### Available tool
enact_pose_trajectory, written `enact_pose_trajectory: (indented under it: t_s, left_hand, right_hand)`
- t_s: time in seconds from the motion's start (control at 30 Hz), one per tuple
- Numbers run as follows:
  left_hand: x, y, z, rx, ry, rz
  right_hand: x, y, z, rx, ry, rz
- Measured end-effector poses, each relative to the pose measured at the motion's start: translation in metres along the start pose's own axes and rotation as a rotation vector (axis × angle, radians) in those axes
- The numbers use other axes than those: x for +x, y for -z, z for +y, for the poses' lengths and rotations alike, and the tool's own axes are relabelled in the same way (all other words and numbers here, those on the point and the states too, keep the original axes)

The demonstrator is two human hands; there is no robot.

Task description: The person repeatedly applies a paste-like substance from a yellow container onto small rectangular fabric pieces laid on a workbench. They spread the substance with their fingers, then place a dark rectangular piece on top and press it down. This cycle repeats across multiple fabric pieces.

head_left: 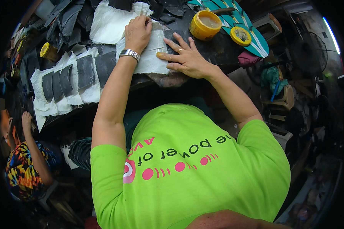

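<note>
A piece of white cloth [153, 57] with frayed edges lies on the dark table under both my hands. My left hand [138, 33], with a metal watch at the wrist, is at its far edge, fingers bent and pressed together on the cloth; what lies under the fingertips is hidden. My right hand [184, 56] rests at the cloth's right edge, fingers spread, with a yellowish stain on the thumb side. Farther left, black curved pieces [86, 71] lie in a row on more white cloth [73, 100]. Another white cloth [105, 26] lies just beyond my left hand.
Beyond my right hand stands an open yellow tub [199, 32] of pale paste, a tool across its rim. A yellow lid [240, 36] lies on teal sheets [259, 42]. Black scraps [74, 23] pile up at the far left, near a small yellow container [46, 50]. Another person [30, 168] sits left.
</note>
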State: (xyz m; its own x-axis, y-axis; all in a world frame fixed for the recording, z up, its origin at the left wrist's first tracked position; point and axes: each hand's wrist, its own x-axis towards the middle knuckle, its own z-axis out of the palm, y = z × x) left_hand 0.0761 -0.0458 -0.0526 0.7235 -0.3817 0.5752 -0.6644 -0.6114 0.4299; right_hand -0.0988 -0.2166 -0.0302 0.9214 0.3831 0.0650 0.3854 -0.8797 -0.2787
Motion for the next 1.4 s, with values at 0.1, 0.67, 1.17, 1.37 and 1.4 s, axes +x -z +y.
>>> enact_pose_trajectory:
  t_s: [0.1,0.67,1.17,1.37,1.4]
  left_hand:
    - [0.000,0.000,0.000,0.013,-0.016,0.011]
    - [-0.028,0.079,0.050,-0.641,-0.109,0.030]
    - [-0.125,0.269,0.052,-0.391,0.153,0.300]
    - [-0.175,0.291,0.034,-0.377,0.307,0.355]
    - [-0.179,0.293,0.030,-0.389,0.323,0.363]
  right_hand:
    - [-0.015,0.000,-0.006,0.008,0.076,0.004]
    - [-0.020,0.037,-0.011,0.627,-0.011,0.630]
    - [0.057,0.017,-0.121,1.418,0.287,0.169]
    - [0.066,-0.009,-0.161,1.439,0.266,0.036]
    - [0.068,-0.012,-0.165,1.424,0.266,0.031]
